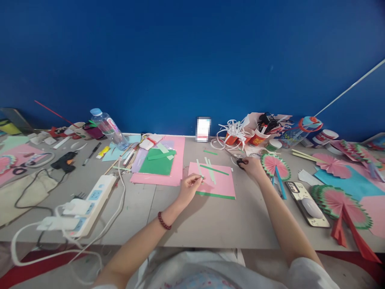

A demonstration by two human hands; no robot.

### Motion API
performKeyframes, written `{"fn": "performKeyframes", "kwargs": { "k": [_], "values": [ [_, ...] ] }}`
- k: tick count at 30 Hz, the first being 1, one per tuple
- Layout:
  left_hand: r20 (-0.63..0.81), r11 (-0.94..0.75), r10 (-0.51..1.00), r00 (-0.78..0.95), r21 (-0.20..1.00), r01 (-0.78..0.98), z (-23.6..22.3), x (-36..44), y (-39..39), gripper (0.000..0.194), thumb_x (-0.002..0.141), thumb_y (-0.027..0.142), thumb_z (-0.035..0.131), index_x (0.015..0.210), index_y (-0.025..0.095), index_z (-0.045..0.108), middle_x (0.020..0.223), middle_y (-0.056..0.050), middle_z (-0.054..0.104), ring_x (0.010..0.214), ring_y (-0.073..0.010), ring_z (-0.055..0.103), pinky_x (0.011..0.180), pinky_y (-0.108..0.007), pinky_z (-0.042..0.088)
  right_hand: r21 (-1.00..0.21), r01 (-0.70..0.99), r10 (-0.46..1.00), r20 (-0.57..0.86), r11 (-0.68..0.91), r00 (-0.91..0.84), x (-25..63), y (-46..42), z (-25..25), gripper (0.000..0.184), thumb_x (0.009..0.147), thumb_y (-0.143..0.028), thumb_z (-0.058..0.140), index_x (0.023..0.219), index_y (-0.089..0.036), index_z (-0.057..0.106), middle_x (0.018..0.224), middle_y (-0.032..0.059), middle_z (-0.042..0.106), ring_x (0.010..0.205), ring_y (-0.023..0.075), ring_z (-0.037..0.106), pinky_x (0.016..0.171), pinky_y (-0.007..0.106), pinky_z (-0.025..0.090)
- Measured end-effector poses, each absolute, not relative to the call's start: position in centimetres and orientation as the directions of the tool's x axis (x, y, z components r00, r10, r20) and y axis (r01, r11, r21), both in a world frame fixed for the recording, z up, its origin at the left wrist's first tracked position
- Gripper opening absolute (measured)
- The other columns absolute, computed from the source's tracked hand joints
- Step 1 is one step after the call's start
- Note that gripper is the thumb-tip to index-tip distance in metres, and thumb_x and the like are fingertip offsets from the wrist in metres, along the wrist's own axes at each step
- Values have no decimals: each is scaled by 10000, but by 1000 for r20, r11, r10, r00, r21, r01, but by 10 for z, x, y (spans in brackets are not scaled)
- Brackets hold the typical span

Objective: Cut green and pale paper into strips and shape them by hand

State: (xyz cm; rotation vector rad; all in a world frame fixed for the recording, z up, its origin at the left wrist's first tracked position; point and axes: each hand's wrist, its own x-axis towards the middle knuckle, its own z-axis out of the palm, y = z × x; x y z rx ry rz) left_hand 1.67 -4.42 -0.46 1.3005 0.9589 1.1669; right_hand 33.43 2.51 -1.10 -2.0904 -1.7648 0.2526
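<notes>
A pink sheet of paper (222, 185) with a green strip along its near edge lies in front of me. Loose pale green paper strips (212, 176) and a darker green strip (221, 170) rest across it. My left hand (190, 186) is over the sheet's left side, thumb and fingertips pinched together; anything between them is too small to name. Beyond the sheet's right corner, my right hand (253, 167) has its fingers closed on the black handles of the scissors (241, 161), whose blades point away to the left on the table.
At left are a power strip (95, 204) with cables, a glue gun (64, 161) and a bottle (110, 127). Green paper (158, 164) lies on pink sheets. Paper cups (259, 137) stand behind; paper fans (275, 165) and a phone (305, 200) with a mouse on it are at right.
</notes>
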Motion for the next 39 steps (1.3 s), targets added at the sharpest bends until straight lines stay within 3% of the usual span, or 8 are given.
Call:
{"fn": "performKeyframes", "kwargs": {
  "k": [5, 8, 12, 20, 27, 36, 39],
  "values": [
    [89, -73, 978, 189, 993, -88, -3, 17, -45, 219, 820, 361, 603, 778, 169, 698, 824, -65, 674, 784, -169, 604, 713, -283, 459, -396, 911, 935, 268, -112, 231, 307, 9, 10, 271, 786, -241, 502, 903, -136, 722, 919, 156, 701, 775, 254, 628, 678, 332, 445],
    [95, -82, 979, 182, 993, -80, -3, 17, -45, 218, 817, 357, 601, 754, 168, 688, 827, -69, 680, 792, -177, 613, 719, -289, 461, -540, 830, 939, 337, 136, 65, 266, -14, 27, 216, 802, -243, 513, 857, -189, 714, 893, 102, 713, 736, 213, 625, 690, 319, 475],
    [119, -119, 978, 169, 993, -5, -3, 18, -46, 186, 815, 301, 580, 727, 170, 678, 787, -52, 672, 791, -173, 610, 696, -275, 452, -670, 613, 897, 408, 419, -167, 205, -46, 36, 161, 843, -250, 548, 876, -221, 703, 815, 61, 704, 648, 167, 610, 581, 280, 494],
    [257, -291, 948, 189, 940, 176, -3, 19, -46, 158, 821, 203, 532, 751, 171, 670, 735, -31, 632, 678, -130, 553, 595, -236, 416, -641, 590, 858, 472, 491, -201, 180, -57, 19, 149, 854, -176, 558, 866, -211, 703, 790, 59, 703, 706, 182, 632, 538, 274, 510],
    [349, -418, 903, 251, 849, 322, -5, 18, -51, 157, 853, 166, 505, 785, 169, 646, 756, -39, 617, 714, -141, 551, 638, -256, 439, -605, 636, 864, 453, 478, -218, 181, -59, 8, 155, 823, -122, 570, 853, -208, 695, 837, 57, 719, 798, 207, 650, 596, 291, 523],
    [403, -505, 860, 314, 766, 399, -6, 17, -53, 161, 865, 167, 511, 750, 174, 623, 755, -35, 612, 749, -150, 559, 655, -262, 438, -358, 681, 718, 595, 639, -361, 181, -61, 10, 169, 836, -86, 521, 808, -191, 651, 760, 56, 688, 726, 198, 598, 673, 324, 495],
    [403, -510, 856, 324, 764, 396, -5, 17, -54, 164, 868, 172, 513, 744, 176, 621, 748, -34, 606, 738, -148, 553, 637, -256, 435, -337, 680, 700, 613, 651, -366, 181, -61, 8, 186, 836, -80, 501, 797, -194, 643, 757, 58, 684, 718, 193, 589, 677, 325, 493]
  ]
}}
